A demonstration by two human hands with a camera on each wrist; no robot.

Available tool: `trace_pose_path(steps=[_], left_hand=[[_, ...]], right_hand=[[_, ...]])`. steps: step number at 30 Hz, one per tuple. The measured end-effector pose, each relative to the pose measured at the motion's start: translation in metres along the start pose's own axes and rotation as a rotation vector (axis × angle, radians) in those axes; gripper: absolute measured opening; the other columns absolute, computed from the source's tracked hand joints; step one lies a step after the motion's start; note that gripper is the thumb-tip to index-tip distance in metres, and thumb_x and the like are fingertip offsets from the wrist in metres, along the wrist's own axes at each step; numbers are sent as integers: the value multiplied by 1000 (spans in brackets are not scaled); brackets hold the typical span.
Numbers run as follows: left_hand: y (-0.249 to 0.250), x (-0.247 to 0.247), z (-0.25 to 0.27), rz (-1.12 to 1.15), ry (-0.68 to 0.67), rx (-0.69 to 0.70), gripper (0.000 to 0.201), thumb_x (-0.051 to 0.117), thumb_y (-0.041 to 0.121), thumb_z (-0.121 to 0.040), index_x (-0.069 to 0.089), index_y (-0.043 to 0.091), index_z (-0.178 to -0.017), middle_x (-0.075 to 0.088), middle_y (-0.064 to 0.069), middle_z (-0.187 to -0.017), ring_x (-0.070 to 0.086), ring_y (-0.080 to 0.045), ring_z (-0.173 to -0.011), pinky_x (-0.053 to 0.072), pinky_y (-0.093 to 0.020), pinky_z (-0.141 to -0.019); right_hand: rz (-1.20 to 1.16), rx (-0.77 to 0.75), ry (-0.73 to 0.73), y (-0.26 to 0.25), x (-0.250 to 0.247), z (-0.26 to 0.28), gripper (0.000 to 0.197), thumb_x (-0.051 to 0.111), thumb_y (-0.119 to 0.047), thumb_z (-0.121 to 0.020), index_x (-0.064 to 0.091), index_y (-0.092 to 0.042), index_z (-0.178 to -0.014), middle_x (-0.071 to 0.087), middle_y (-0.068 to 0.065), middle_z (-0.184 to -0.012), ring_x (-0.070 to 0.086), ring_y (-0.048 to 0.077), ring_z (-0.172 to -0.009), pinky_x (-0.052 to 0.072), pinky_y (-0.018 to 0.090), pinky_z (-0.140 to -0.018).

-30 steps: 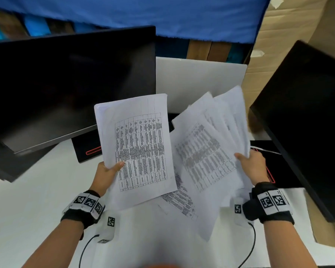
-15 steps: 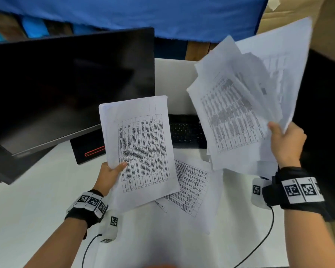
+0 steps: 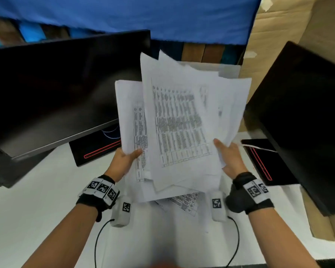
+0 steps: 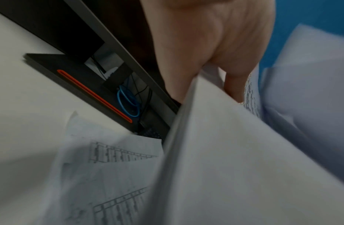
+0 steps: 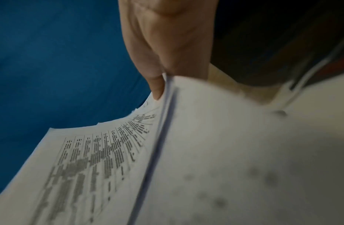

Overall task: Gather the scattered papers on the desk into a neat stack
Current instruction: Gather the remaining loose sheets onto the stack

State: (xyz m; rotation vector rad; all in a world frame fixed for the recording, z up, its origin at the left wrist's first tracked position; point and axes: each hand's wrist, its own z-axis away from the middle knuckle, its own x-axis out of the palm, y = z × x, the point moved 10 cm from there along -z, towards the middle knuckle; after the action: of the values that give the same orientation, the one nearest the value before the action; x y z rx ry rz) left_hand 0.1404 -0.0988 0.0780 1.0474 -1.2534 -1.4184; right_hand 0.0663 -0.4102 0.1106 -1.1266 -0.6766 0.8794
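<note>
Both hands hold printed papers up above the white desk [image 3: 37, 200]. My left hand [image 3: 124, 161] pinches a sheet of tables [image 3: 130, 117] at its lower left, thumb on top. My right hand [image 3: 228, 157] grips a loose, fanned bundle of papers [image 3: 182, 122] that lies over the left hand's sheet. More printed sheets [image 3: 186, 204] lie flat on the desk under the held ones. The left wrist view shows my left hand [image 4: 205, 53] on the paper's edge [image 4: 224, 152] and the sheets on the desk [image 4: 109, 175]. In the right wrist view my right hand [image 5: 163, 60] pinches the bundle [image 5: 224, 152].
A dark monitor [image 3: 56, 93] stands at the left on a black base with a red stripe [image 3: 97, 149]. A second dark monitor [image 3: 307, 122] stands at the right, with its base [image 3: 263, 161]. A cardboard wall [image 3: 298, 26] and a blue cloth [image 3: 143, 16] are behind.
My right hand swung its bundle up to the right, then brought it left and down onto the left hand's sheet. The left hand stayed nearly still.
</note>
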Motion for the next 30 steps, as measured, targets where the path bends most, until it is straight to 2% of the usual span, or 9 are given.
trace_pose_path(steps=[3, 5, 8, 9, 12, 14, 20, 25, 30], left_hand=[[10, 0, -4, -47, 44, -6, 15, 52, 17, -90, 63, 11, -97, 69, -4, -82, 66, -15, -76, 54, -33, -72], [20, -2, -6, -71, 75, 18, 27, 41, 25, -95, 63, 22, -80, 66, 3, -66, 61, -4, -61, 51, -28, -62], [25, 0, -6, 97, 53, 10, 47, 26, 56, -90, 65, 30, -93, 70, 4, -87, 66, -9, -85, 52, -28, -79], [27, 1, -6, 126, 51, 20, 48, 28, 55, -90, 65, 26, -101, 71, 4, -94, 66, -14, -92, 52, -31, -84], [39, 7, -3, -10, 41, 83, 29, 46, 17, -92, 54, 12, -119, 68, 6, -104, 64, -13, -98, 51, -33, -90], [43, 9, -2, -46, 40, 128, 31, 48, 5, -90, 51, 13, -120, 62, 3, -110, 61, -12, -102, 46, -37, -96], [42, 5, -1, 71, 17, 130, 28, 56, 3, -85, 60, 22, -106, 71, 10, -96, 67, -8, -94, 54, -28, -86], [24, 2, 4, 42, 51, 89, 25, 58, 10, -85, 62, 22, -107, 69, 12, -99, 65, -8, -97, 49, -36, -95], [54, 1, 10, 88, 26, 196, 31, 64, 6, -77, 69, 35, -87, 73, 25, -83, 67, 5, -85, 55, -21, -81]], right_hand=[[3, 93, -39, 30, 22, -4, 38, 54, -18, -91, 50, -8, -127, 60, 12, -123, 58, 31, -110, 46, 49, -96], [18, 106, -91, 34, 36, -4, 37, 54, -16, -91, 49, -9, -127, 60, 10, -120, 58, 30, -108, 48, 46, -91], [91, 9, -162, 22, 52, 1, 37, 57, -6, -88, 51, -3, -124, 61, 12, -117, 59, 27, -103, 48, 40, -91], [115, -26, -167, 18, 56, 3, 37, 57, -5, -87, 51, -3, -124, 61, 10, -114, 59, 25, -100, 48, 38, -89], [130, -115, -146, 8, 60, 7, 38, 57, -4, -87, 51, -3, -124, 61, 5, -108, 59, 20, -96, 50, 24, -77], [115, -162, -124, 3, 59, 9, 37, 58, -4, -86, 52, -3, -122, 61, 3, -105, 59, 18, -95, 49, 17, -71], [107, -153, -217, -3, 62, 11, 42, 64, 7, -77, 54, 1, -118, 61, 5, -103, 59, 3, -82, 51, 6, -62], [115, -152, -174, 4, 52, 9, 38, 68, 5, -75, 59, -7, -110, 62, 5, -103, 59, 3, -81, 48, 32, -92], [108, -255, -210, -25, 52, 16, 36, 72, 2, -72, 56, -28, -83, 63, -11, -88, 59, -5, -80, 49, 19, -83]])
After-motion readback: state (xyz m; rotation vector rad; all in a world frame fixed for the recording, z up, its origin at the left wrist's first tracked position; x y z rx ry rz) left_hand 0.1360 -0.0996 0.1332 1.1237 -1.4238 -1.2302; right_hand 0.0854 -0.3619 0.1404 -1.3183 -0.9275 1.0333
